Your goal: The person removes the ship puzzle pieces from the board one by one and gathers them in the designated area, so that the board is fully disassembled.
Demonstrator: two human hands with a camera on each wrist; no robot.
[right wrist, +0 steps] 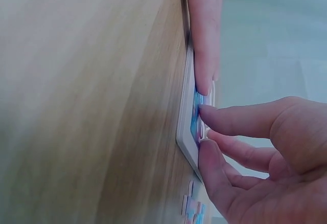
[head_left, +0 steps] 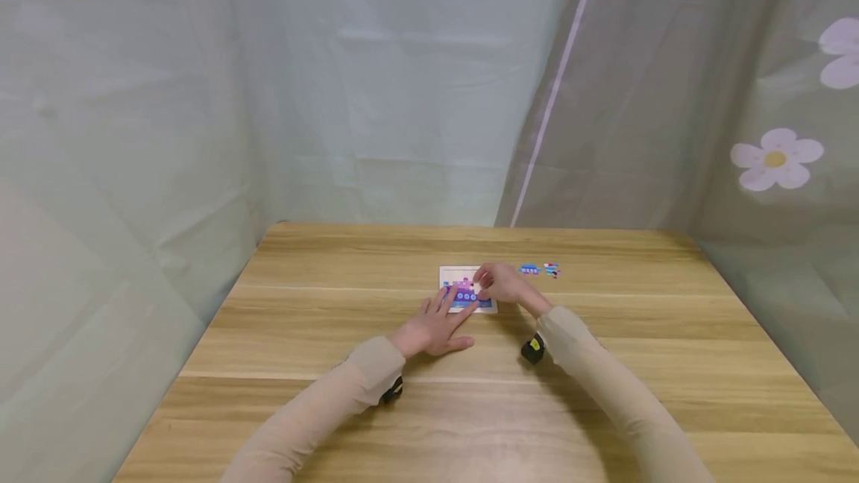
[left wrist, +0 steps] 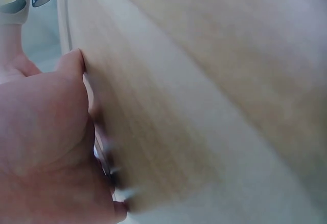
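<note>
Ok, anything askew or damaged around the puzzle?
Nothing stands out: the puzzle board lies flat on the table under the left hand, with loose pieces to its right. Fine damage would be too small to tell.

And here's the puzzle board [head_left: 453, 273] on the table [head_left: 322, 319], my left hand [head_left: 439, 328] lying onto it from the near left, my right hand [head_left: 503, 283] over its right side around a piece [head_left: 477, 288]; loose pieces [head_left: 530, 270] sit farther right, curtain [head_left: 416, 95] behind.

Table [head_left: 644, 334]: wood-grained, pale streaks.
Puzzle board [head_left: 451, 273]: lying flat, pale-rimmed.
Loose pieces [head_left: 529, 270]: near board, to its right.
</note>
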